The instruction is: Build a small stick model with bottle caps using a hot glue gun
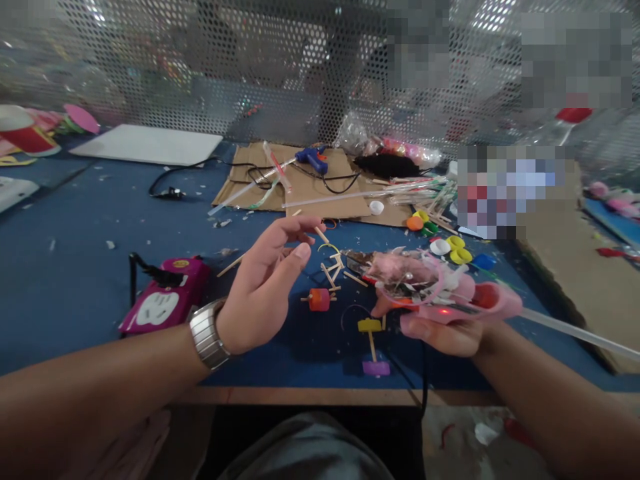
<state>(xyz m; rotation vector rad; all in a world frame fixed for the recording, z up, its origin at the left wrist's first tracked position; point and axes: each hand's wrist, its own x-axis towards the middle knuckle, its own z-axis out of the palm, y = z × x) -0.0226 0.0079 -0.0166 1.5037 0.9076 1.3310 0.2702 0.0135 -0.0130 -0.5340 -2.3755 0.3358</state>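
My left hand (267, 283), a metal watch on its wrist, hovers over the blue table (75, 280) with its fingertips pinched on a thin wooden stick (321, 234). My right hand (445, 333) grips a pink hot glue gun (440, 290), its nozzle pointing left toward the stick and a clear glue stick jutting out behind. Below and between the hands lie an orange bottle cap on a skewer (319, 299) and a yellow cap joined by a stick to a purple cap (373, 347).
A magenta box (167, 300) lies at the left. Cardboard (300, 183) farther back carries a blue glue gun (313, 158), cables and straws. Coloured bottle caps (453, 247) and loose sticks are scattered at centre right. A perforated metal screen (225, 73) closes the back.
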